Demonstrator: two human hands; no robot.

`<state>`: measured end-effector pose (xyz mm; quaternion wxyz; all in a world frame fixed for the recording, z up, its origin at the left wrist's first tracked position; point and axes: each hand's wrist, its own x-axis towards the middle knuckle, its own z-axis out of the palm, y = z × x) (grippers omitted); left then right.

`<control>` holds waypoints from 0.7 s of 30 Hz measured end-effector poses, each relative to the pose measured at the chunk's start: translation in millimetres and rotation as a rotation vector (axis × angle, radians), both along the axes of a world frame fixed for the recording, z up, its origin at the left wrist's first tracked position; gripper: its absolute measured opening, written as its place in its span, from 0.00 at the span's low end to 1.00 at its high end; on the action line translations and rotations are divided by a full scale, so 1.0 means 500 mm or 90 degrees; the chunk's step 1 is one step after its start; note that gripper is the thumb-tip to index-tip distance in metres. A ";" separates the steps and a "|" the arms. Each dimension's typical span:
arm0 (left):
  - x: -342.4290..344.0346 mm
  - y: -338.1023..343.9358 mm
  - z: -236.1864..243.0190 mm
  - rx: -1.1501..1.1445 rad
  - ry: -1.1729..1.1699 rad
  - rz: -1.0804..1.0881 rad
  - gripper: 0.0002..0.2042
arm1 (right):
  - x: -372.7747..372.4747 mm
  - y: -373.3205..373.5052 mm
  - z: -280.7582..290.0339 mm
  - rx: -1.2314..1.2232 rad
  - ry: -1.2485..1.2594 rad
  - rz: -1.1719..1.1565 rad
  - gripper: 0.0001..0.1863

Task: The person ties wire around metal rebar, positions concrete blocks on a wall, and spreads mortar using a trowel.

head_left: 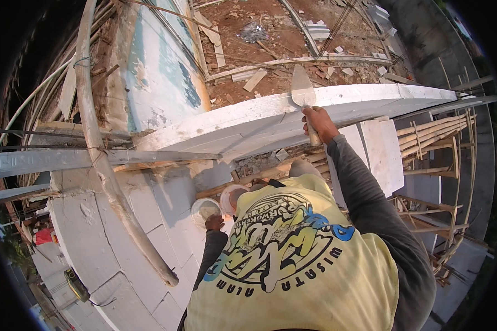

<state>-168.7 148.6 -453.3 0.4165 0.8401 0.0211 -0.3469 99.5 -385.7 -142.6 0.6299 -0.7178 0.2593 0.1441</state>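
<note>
My right hand (319, 123) is closed around the wooden handle of a trowel (301, 88). The trowel's pale, flat blade points away from me over the top edge of a white block wall (243, 113). Lower down and to the left, my left hand (215, 222) grips the rim of a small round bucket (206, 209) with greyish-white stuff inside. Only part of that hand shows, with its fingers curled at the rim. Right beside the bucket is a second round, pinkish container (230, 197), partly hidden by my shirt.
A crooked wooden pole (102, 165) slants down on the left, crossing a metal beam (49, 161). Bamboo poles (433, 135) form scaffolding at the right, near standing white blocks (382, 154). Beyond the wall lies reddish ground (254, 49) with rubble. A power tool (76, 284) is at lower left.
</note>
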 end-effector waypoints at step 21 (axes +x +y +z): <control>0.040 -0.035 -0.018 -0.170 0.062 0.082 0.09 | 0.003 0.028 -0.007 -0.182 -0.031 0.138 0.16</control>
